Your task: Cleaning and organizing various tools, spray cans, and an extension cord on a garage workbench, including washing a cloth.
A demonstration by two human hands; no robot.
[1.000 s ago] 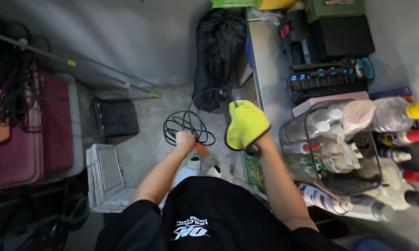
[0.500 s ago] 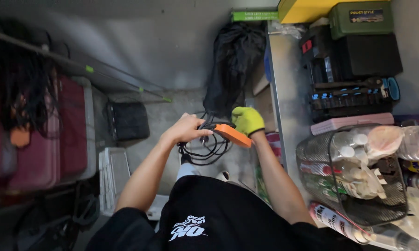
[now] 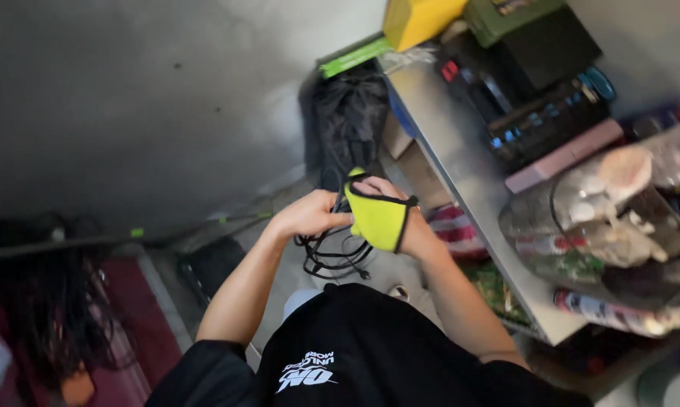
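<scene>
A bundle of black cord (image 3: pixel 338 252) is gripped by the bare left hand (image 3: pixel 310 214). It's also clutched by the right hand (image 3: pixel 381 215), which is half covered by a yellow glove (image 3: pixel 376 219), right by a shelf (image 3: pixel 460 162).

Right of the hands, a grey metal bench (image 3: pixel 460 158) carries a black tool case (image 3: pixel 539 124), a pink flat box (image 3: pixel 562 154), a wire basket (image 3: pixel 536 234) and a spray can (image 3: pixel 611 313).

A black cable (image 3: pixel 334 252) hangs in loose, tangled loops from between the two hands, in the air above the floor. Its upper part is bunched and hidden in the grip; a plug end dangles at the lower right.
</scene>
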